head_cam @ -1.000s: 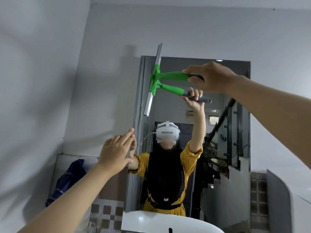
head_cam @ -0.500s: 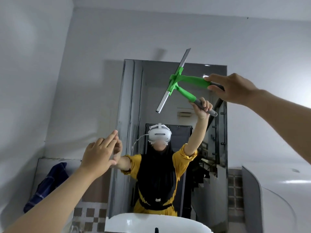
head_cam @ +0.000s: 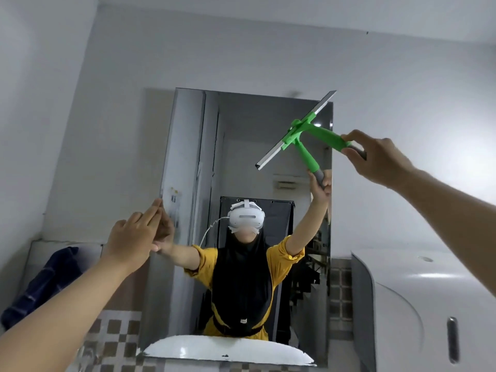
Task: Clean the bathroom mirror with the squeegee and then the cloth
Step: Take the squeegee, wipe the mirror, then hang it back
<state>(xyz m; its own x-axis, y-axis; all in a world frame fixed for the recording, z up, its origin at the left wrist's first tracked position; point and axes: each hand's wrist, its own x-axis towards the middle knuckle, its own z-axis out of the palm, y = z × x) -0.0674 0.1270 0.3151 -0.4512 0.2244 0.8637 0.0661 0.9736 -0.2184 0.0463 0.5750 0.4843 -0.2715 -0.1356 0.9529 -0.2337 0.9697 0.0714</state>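
My left hand (head_cam: 132, 237) is nearest, raised with its fingers straight and together; the fingertips (head_cam: 157, 206) touch the mirror (head_cam: 188, 146) at its left edge, about halfway up the glass, and it holds nothing.

My right hand (head_cam: 381, 159) is up by the mirror's upper right corner, just outside the right edge. Its fingers are curled round the grey end of the squeegee (head_cam: 303, 130), gripping the handle from above. From my hand the handle runs up and left toward the mirror, so the head of the tool sits left of and slightly higher than my knuckles.

The squeegee has a bright green handle that turns grey and ribbed at the grip, a green clamp at the head, and a long, thin, silver-grey blade set crosswise. The blade is tilted, its upper end reaching past the mirror's top right corner and its lower end pointing down and left over the glass. It lies against the mirror's upper right part, meeting its own reflection there.

The cloth (head_cam: 40, 288), dark blue with a faint check, is draped over a ledge left of the mirror and lower than its middle, well apart from both hands.

Below the mirror's bottom edge, the white rim of a basin (head_cam: 228, 353) shows.
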